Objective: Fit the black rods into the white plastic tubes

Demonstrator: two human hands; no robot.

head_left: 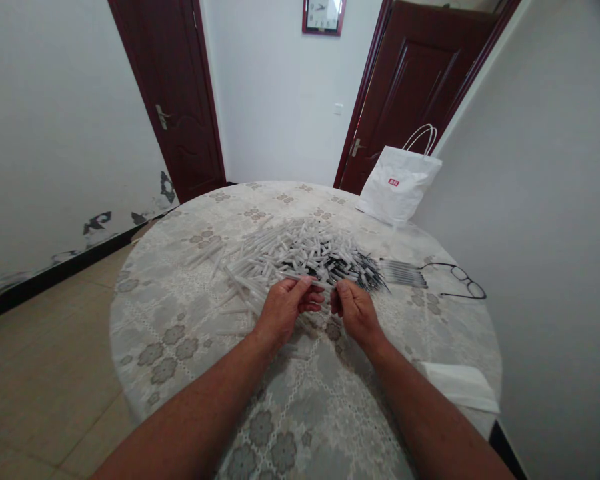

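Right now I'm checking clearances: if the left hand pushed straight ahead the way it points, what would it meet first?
Probably the pile of white tubes directly beyond the left hand, whose fingers already pinch one; depth is unclear, though.

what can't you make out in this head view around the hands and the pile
- Head view: what the left hand and right hand pinch; curled fingers cover each grip.
- Pile of white tubes: single pieces too small to identify.
- Clock: top cut off by the edge.
- White bag: red logo too small to read.
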